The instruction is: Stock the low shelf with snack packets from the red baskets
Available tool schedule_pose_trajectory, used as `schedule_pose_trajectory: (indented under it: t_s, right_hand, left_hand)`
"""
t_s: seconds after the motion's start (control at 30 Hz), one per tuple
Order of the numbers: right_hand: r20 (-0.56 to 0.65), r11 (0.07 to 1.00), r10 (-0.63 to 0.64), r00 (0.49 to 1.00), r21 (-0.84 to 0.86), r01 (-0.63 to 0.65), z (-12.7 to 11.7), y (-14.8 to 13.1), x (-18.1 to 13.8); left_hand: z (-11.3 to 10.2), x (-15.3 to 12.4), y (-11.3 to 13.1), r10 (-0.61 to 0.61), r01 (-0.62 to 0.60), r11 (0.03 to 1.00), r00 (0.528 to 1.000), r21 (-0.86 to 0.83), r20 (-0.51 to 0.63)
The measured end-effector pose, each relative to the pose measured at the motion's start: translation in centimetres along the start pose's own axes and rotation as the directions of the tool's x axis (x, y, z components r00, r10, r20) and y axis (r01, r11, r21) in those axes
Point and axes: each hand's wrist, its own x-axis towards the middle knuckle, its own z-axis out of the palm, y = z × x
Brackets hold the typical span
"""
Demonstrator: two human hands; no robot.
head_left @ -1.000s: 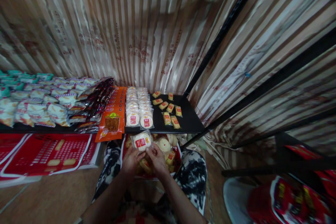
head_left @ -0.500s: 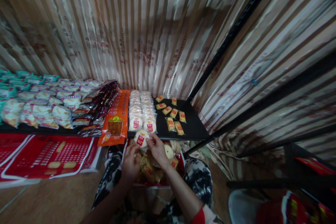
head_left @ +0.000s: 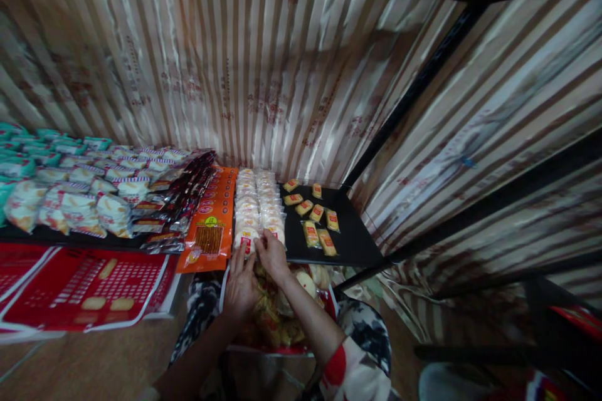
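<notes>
A round white rice cracker packet (head_left: 245, 240) with a red label lies at the front end of the left of two packet rows on the black shelf (head_left: 352, 241). My right hand (head_left: 273, 258) pinches its right edge, thumb and fingers together. My left hand (head_left: 241, 285) rests at its lower edge with fingers stretched and slightly apart. Overlapping white packets (head_left: 268, 197) form the rows behind. Below my hands, between my knees, sits a red-and-white container (head_left: 333, 308) of wrapped snacks, partly hidden by my forearms.
Small yellow wrapped biscuits (head_left: 310, 233) lie scattered on the right of the shelf. An orange snack bag (head_left: 207, 235), dark red packets (head_left: 188, 200) and white-and-blue packets (head_left: 115, 216) line the left. A black metal bar (head_left: 409, 97) slants across the right, before striped curtain.
My hands have carried the rice cracker packet from above the container forward onto the front end of the left row. My left fingers have straightened. The view has shifted slightly.
</notes>
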Motion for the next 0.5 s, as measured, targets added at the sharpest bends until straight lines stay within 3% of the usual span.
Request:
schedule_pose_trajectory:
  t_s: [0.17, 0.5]
  right_hand:
    - [-0.121, 0.985, -0.162, 0.979, -0.087, 0.152, 0.7, 1.1, -0.5]
    - [-0.126, 0.938, -0.281, 0.951, -0.246, 0.245, -0.3, 5.2, -2.3]
  left_hand:
    - [0.7, 0.5, -0.4, -0.038, 0.038, 0.999, 0.999, -0.023, -0.010]
    - [0.6, 1.7, -0.5, -0.029, 0.030, 0.997, 1.000, 0.064, -0.012]
